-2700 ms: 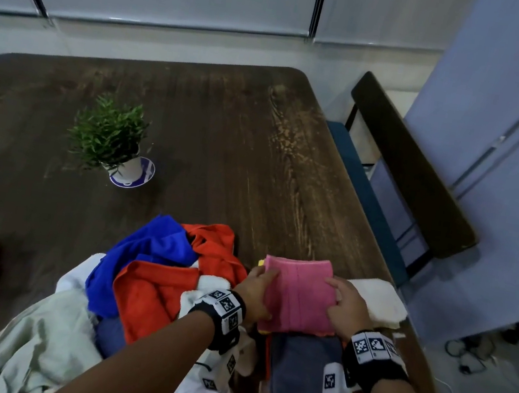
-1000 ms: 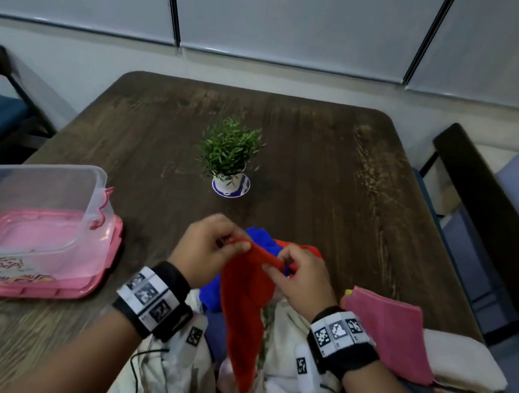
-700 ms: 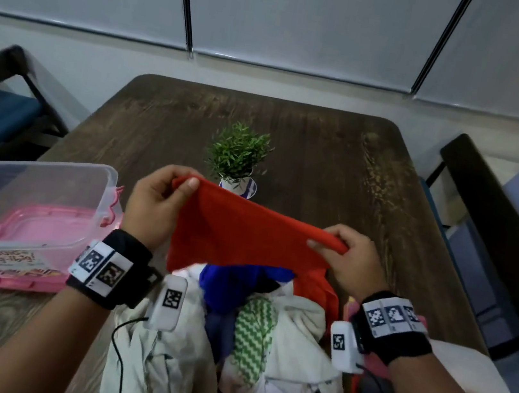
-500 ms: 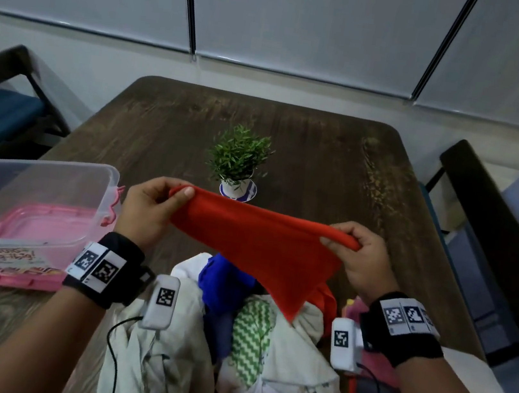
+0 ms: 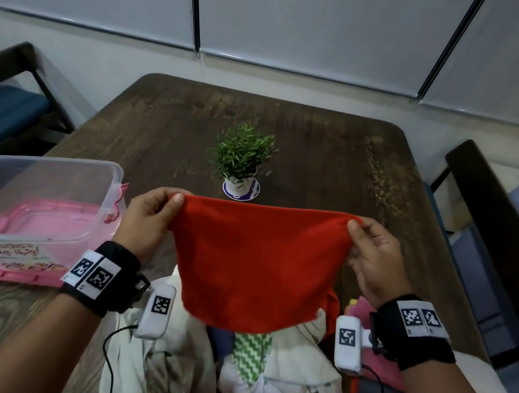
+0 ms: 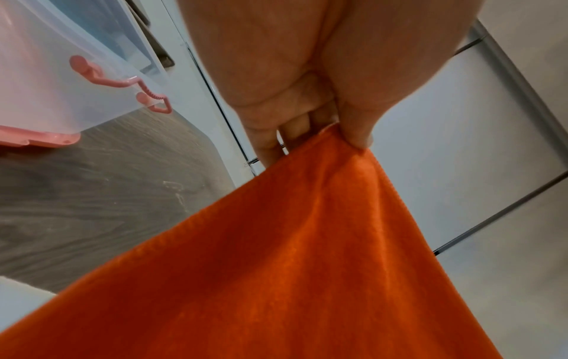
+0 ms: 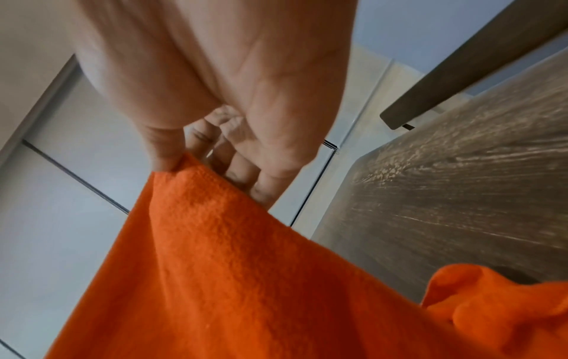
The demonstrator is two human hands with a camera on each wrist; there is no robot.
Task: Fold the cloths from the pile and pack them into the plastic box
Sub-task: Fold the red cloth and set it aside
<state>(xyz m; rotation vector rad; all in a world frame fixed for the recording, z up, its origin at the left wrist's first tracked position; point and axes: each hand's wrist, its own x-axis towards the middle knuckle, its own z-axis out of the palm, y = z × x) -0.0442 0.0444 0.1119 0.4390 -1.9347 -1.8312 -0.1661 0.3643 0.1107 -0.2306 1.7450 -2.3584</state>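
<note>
left hand (image 5: 147,220) and right hand (image 5: 373,257) pinch the red cloth (image 5: 255,263) spread above the pile (image 5: 276,367).

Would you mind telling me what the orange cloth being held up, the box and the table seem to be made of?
Orange cloth: likely microfibre or terry, matte; a fuzzy nap shows in the wrist views.
Box: translucent plastic, smooth; the pink lid beneath shows through its walls.
Table: dark wood or wood-look veneer, with visible grain streaks and a worn, dull finish.
</note>
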